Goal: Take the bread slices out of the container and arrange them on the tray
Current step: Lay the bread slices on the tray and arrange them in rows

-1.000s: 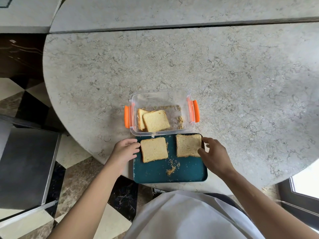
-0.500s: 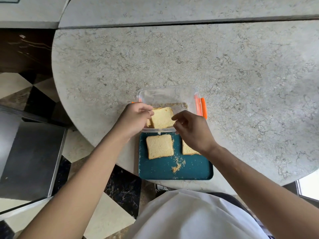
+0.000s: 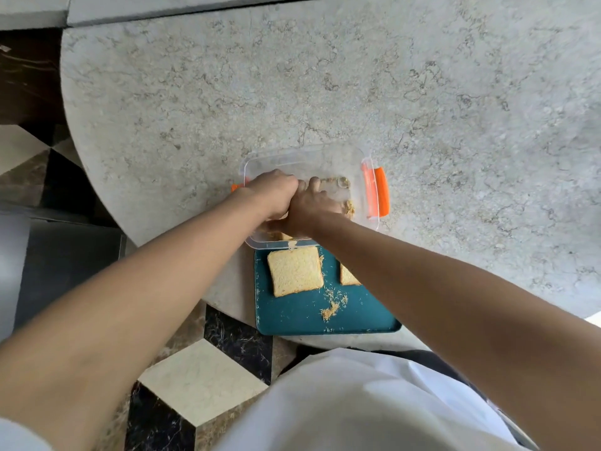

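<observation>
Container [image 3: 302,159] is looking like clear, glossy plastic w/ orange plastic clips [image 3: 379,195]. Tray [image 3: 292,320] is showing matt teal, smooth. Bread slice [image 3: 295,271] is looking porous, dry, w/ rough crumbs [image 3: 331,309] nearby. Tabletop [image 3: 325,76] is reading as veined grey stone, low sheen. Floor tiles [image 3: 198,379] are gleaming like polished marble.

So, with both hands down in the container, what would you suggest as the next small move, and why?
Probably lift a slice out toward the tray: both the left hand and right hand are inside the container, two slices already lie on the tray, and its near half is bare.
</observation>
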### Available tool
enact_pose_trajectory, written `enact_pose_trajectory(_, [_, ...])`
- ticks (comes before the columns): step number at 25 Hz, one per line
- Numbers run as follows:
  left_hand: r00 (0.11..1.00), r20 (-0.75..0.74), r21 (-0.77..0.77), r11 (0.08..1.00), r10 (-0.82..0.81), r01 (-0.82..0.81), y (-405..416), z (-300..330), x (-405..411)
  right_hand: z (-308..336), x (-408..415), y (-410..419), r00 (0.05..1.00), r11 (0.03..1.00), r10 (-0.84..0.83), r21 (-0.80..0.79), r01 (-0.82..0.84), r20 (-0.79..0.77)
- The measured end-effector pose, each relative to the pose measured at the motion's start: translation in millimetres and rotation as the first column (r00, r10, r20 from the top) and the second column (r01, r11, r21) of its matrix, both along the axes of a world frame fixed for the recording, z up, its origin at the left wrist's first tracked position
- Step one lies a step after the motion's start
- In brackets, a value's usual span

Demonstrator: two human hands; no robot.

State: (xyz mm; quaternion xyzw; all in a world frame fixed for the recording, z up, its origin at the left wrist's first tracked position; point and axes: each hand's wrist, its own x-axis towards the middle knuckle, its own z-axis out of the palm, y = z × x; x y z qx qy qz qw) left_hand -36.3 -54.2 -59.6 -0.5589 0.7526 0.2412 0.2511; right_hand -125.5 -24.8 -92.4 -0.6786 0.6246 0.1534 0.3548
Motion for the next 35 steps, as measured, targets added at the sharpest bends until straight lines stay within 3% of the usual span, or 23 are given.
enact_pose_trajectory(8, [0.996, 0.073, 0.018, 0.999, -0.048, 0.047, -5.5, -22.8, -3.6, -11.3, -6.8, -4.4, 0.996, 0.997, 0.061, -0.041, -0.063, -0.059])
enact_pose_trajectory(15, [0.971, -0.117, 0.057, 0.977, 0.210, -0.205, -5.7, -29.1, 2.6, 3.4, -31.9, -2.0, 0.994, 0.975, 0.113, -0.192, -0.112, -0.006])
enact_pose_trajectory(18, [0.930, -0.173, 0.068, 0.946, 0.323, -0.316, -2.1, -29.0, 1.8, 11.4, -41.9, -0.9, 0.997, 0.964, 0.067, -0.259, -0.055, 0.039])
enact_pose_trajectory(25, [0.858, -0.292, 0.067, 0.904, 0.423, -0.423, 7.2, -9.7, 10.8, 37.0, -60.3, 6.2, 0.972, 0.922, -0.121, -0.339, 0.186, 0.202])
enact_pose_trajectory(28, [0.778, -0.418, 0.073, 0.871, 0.469, -0.486, 14.7, 7.4, 16.9, 50.3, -68.8, 13.2, 0.919, 0.884, -0.216, -0.333, 0.327, 0.329])
enact_pose_trajectory(31, [0.652, -0.580, 0.090, 0.833, 0.489, -0.545, 28.4, 32.6, 26.0, 64.5, -86.1, 27.6, 0.806, 0.820, -0.281, -0.305, 0.484, 0.521])
enact_pose_trajectory(35, [0.412, -0.741, 0.183, 0.750, 0.531, -0.636, 52.5, 67.5, 41.6, 79.5, -117.1, 55.5, 0.558, 0.719, -0.422, -0.112, 0.686, 0.715])
